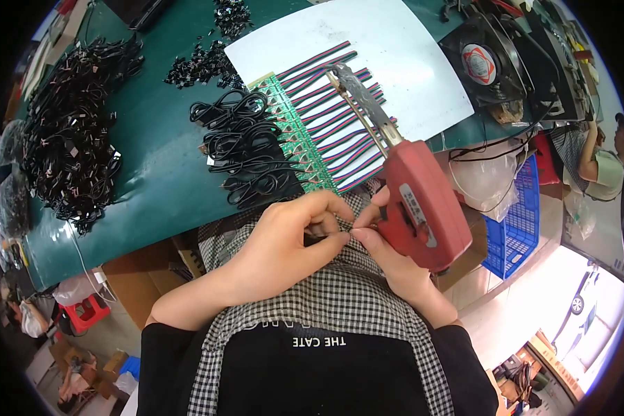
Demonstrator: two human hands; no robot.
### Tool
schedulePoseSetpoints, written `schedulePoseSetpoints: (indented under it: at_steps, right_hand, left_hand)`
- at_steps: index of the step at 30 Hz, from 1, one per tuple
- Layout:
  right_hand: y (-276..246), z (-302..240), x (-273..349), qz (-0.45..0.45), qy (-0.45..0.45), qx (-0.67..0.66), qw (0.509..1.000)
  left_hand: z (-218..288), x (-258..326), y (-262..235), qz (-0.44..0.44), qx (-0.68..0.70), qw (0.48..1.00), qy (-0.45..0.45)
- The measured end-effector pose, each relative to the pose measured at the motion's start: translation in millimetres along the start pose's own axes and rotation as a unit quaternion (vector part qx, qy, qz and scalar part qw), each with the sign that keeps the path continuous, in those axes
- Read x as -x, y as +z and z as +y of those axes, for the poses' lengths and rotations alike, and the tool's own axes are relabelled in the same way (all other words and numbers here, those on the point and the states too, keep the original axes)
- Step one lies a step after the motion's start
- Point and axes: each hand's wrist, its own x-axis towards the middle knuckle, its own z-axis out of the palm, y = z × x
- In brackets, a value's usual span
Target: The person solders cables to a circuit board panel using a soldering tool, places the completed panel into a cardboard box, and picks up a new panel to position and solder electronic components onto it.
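Note:
A red soldering gun rests in my right hand, its dark metal tip pointing up and away over the wires. My left hand is pinched closed, its thumb and fingertips meeting those of my right hand. Whatever lies between the fingertips is too small to make out. Just beyond my hands runs a strip of green circuit boards. Striped ribbon wires fan out from its right side over a white sheet. Coiled black cables lie along its left side, several of them joined to the boards.
A big heap of black cables covers the left of the green table. Small black parts are piled at the back. At right stand a black fan and a blue plastic crate. Other people sit farther off.

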Motion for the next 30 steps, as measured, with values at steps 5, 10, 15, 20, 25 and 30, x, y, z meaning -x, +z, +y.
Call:
schedulePoseSetpoints:
  at_steps: [5, 10, 15, 20, 25, 30]
  right_hand:
    - [-0.5, 9.6, 1.1, 0.067, 0.0, 0.089, 0.994]
    - [-4.0, 15.4, -1.9, 0.042, -0.075, 0.2, 0.976]
    - [1.9, -1.1, -6.6, 0.073, -0.017, -0.058, 0.996]
    - [0.3, -1.8, -9.3, 0.059, -0.018, -0.136, 0.989]
    - [-0.6, -2.9, -12.7, 0.093, 0.013, -0.24, 0.966]
    - [-12.4, -5.8, -9.5, 0.108, -0.033, -0.183, 0.977]
  left_hand:
    - [-6.3, -3.4, 2.8, 0.043, -0.018, 0.997, 0.057]
    - [-4.0, -5.7, 1.2, 0.052, -0.014, 0.998, 0.011]
    - [-2.7, -5.9, 4.8, 0.034, 0.075, 0.996, -0.027]
    - [0.0, -6.3, 9.1, 0.026, 0.142, 0.989, -0.039]
    - [7.4, -5.6, 4.8, -0.047, 0.07, 0.994, -0.065]
    - [4.0, -5.7, 5.9, 0.018, 0.156, 0.985, -0.077]
